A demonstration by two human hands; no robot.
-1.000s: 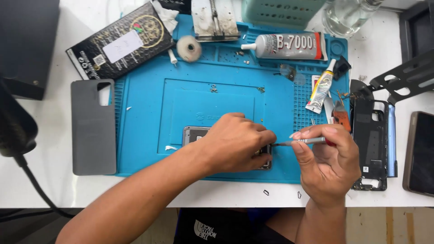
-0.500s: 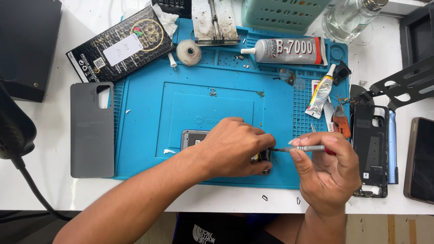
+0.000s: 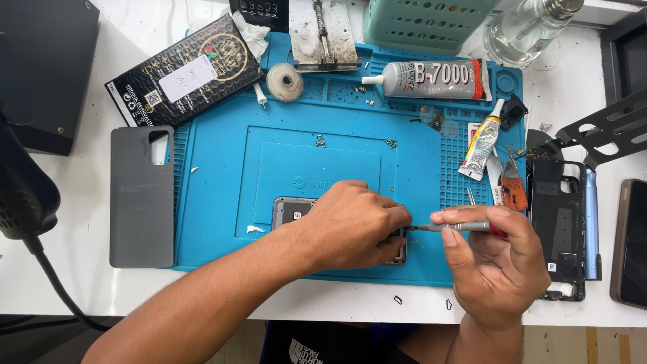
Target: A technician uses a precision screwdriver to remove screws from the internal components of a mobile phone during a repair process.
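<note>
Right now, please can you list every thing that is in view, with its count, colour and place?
repair mat: 1, blue, centre of the white table
opened phone: 1, grey, on mat under the left hand
screwdriver: 1, grey, in right grip, tip at the phone
large glue tube: 1, grey, mat top
small glue tube: 1, white, mat right
tape roll: 1, white, mat top
phone case: 1, grey, left of mat
flat box: 1, black, upper left
phone frame: 1, black, right of mat
basket: 1, green, top
glass bottle: 1, clear, top right
left hand: 1, on phone
right hand: 1, holding screwdriver
</note>
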